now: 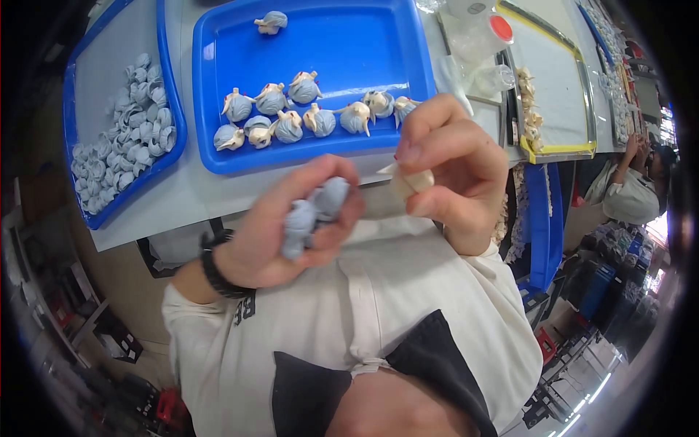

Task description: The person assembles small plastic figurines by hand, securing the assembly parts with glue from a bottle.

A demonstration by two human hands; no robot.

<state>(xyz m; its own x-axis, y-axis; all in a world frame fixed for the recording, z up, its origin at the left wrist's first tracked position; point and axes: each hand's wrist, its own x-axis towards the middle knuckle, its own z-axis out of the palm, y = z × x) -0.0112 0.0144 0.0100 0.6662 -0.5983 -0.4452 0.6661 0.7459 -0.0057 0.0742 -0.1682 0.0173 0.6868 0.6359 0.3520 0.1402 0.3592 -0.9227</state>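
Note:
Near my chest, my left hand [258, 229] is curled, palm up, around several small grey-blue shell-shaped pieces [300, 222]. To the right of it and a little higher, my right hand [470, 164] pinches a small cream-coloured moulded piece [413, 182] between thumb and fingers. The cream piece has a pointed tip and is partly covered by the fingers. Beyond both hands lies a blue tray [313, 62]. Along its near side sit several cream figurine heads with grey-blue caps [354, 119], and a single capped head [271, 23] rests near its far edge.
At the left, a blue-rimmed tray [120, 44] holds a heap of loose grey-blue pieces [138, 131]. A yellow-edged tray [561, 95] with cream pieces [530, 116] stands at the right. Clear plastic containers, one with a red cap [501, 28], stand between trays. Another person [632, 193] sits farther right.

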